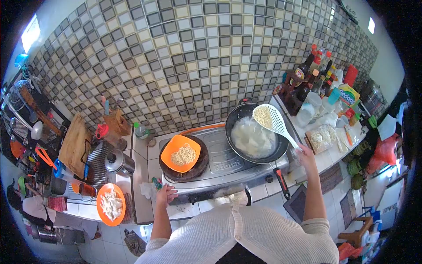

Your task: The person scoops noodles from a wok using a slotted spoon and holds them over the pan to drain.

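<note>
My right hand (305,157) is closed around the handle of a white slotted skimmer (281,125). A clump of noodles (263,117) lies on the skimmer's head, which is over the right rim of a black wok (281,149). Cloudy liquid with pale pieces (252,138) fills the wok. My left hand (167,194) is low at the stove's front left, fingers apart and holding nothing. Just above it lies a crumpled plastic wrapper with green on it (151,188). An orange square bowl (171,149) with noodles inside sits on the left burner.
An orange oval plate (103,215) of white food and a metal pot (119,163) stand at left. The wok's handle (281,182) juts toward me. Bottles (303,72) and a bag of noodles (323,138) crowd the right counter. Another person (37,209) is at far left.
</note>
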The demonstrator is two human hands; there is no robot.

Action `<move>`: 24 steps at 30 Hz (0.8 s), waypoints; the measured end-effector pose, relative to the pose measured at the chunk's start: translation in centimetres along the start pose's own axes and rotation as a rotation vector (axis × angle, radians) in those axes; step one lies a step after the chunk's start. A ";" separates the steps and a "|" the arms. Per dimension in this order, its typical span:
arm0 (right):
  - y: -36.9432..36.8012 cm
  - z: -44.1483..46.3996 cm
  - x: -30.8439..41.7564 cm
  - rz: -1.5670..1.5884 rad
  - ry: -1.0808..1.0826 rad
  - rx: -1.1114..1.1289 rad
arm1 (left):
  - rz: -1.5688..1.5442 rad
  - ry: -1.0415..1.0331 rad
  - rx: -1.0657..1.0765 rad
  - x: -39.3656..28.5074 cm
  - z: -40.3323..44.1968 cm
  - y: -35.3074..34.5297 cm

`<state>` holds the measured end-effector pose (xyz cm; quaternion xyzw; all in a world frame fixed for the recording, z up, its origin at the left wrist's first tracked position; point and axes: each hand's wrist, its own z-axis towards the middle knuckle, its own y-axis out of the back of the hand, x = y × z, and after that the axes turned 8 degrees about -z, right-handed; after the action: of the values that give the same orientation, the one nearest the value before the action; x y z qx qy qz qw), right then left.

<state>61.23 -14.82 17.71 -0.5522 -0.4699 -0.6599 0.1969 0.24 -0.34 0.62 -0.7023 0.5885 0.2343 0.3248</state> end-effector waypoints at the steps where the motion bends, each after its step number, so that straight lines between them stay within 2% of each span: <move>1: 0.1 0.1 0.0 0.000 0.003 -0.001 | 0.002 -0.005 -0.002 0.0 0.0 -0.1; 4: 0.3 0.1 -0.9 -0.062 -0.046 0.004 | 0.000 -0.007 -0.019 0.1 -0.4 -0.2; 6: 0.1 0.6 -2.4 -0.332 0.100 -0.093 | -0.007 -0.011 -0.030 0.1 -0.4 -0.3; 7: 0.1 0.7 -3.0 -0.333 0.098 -0.093 | -0.009 -0.019 -0.022 0.1 -0.3 -0.2; 9: 0.0 0.6 -4.0 -0.549 0.175 -0.152 | -0.009 -0.026 -0.017 0.1 -0.4 -0.1; 12: 0.0 0.0 -4.8 -0.708 0.138 -0.173 | 0.002 0.011 -0.061 -0.3 -0.8 -0.6; 13: -0.4 -0.7 -3.0 -0.709 0.139 -0.171 | 0.013 0.012 -0.075 -0.4 -1.1 -0.8; 15: -1.2 -2.2 0.6 -0.921 -0.006 -0.220 | 0.025 0.014 -0.092 -0.6 -1.4 -1.1; 21: -3.5 -1.6 1.1 -1.182 -0.027 -0.115 | 0.019 -0.002 -0.065 -0.2 -0.8 -0.6; 24: -4.8 -0.7 0.2 -1.139 0.059 -0.091 | -0.004 -0.025 -0.033 0.1 -0.3 -0.2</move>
<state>57.01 -13.03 16.01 -0.2013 -0.6587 -0.6966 -0.2008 0.39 -0.59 0.78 -0.7057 0.5790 0.2521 0.3212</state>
